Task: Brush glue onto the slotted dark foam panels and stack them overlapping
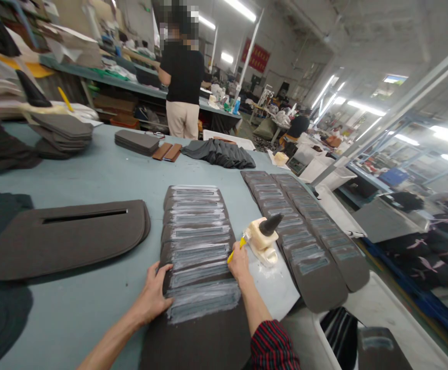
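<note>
In front of me, dark brown slotted panels (204, 336) overlap in a row, with whitish glue smeared around their slots. My left hand (156, 293) rests on the row's left edge, its fingers and thumb spread apart. Wrapped around the yellow handle of a brush (242, 241), my right hand (239, 261) is at the row's right edge. The brush head is up against a cream glue bottle (262, 240) with a black cone-shaped nozzle. This bottle sits on a white sheet (281, 293) streaked with glue.
Two more glued rows of panels (316, 267) lie to the right. On the left is a stack of slotted panels (73, 231). Farther back are dark fabric pieces (220, 153), brown strips (167, 152) and another stack (137, 141). A person (185, 77) stands beyond the table.
</note>
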The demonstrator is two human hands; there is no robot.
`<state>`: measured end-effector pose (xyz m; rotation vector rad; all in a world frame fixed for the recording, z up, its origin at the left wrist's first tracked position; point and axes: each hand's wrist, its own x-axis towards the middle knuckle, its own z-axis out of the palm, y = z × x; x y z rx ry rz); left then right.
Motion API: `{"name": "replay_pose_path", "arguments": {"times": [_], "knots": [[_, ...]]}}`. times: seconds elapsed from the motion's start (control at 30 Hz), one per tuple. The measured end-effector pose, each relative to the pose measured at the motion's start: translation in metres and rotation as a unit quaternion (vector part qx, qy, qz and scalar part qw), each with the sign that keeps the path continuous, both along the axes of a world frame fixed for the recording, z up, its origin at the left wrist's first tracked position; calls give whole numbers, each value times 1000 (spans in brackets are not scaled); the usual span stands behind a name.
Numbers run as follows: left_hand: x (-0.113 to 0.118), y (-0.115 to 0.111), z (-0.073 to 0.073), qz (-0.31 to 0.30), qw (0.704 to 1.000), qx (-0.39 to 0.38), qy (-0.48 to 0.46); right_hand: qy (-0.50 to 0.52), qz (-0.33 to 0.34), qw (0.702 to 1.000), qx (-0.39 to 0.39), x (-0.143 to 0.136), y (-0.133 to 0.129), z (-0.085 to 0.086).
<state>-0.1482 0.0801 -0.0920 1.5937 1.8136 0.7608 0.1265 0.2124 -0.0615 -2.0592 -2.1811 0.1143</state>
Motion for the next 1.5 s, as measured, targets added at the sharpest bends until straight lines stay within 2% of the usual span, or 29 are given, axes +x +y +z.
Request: {"name": "replay_pose_path", "arguments": {"times": [0.17,0.37,0.53,0.67,0.77,0.9,1.03,1.17,1.37,1.5], "knots": [[3,-3,5,-14,1000,11,20,-4,12,1000,23,2,-4,-8],[5,-7,14,-13,999,18,30,-12,76,992,103,15,-7,-27],[6,-7,14,-14,999,21,43,-15,103,982,158,25,-10,-43],[9,-7,14,-11,998,39,54,-26,125,980,156,29,-11,-48],[14,-10,19,-9,997,47,64,-40,134,981,135,30,-13,-42],[24,-16,40,-15,996,47,79,-56,140,984,98,28,-19,-21],[35,-25,65,-8,995,51,89,-74,143,985,64,24,-26,8],[42,-27,84,-8,993,45,107,-90,135,986,48,25,-35,40],[51,-5,120,-65,989,67,114,-143,100,981,86,51,-46,106],[80,17,150,-95,984,127,87,-185,61,973,121,90,-51,156]]}}
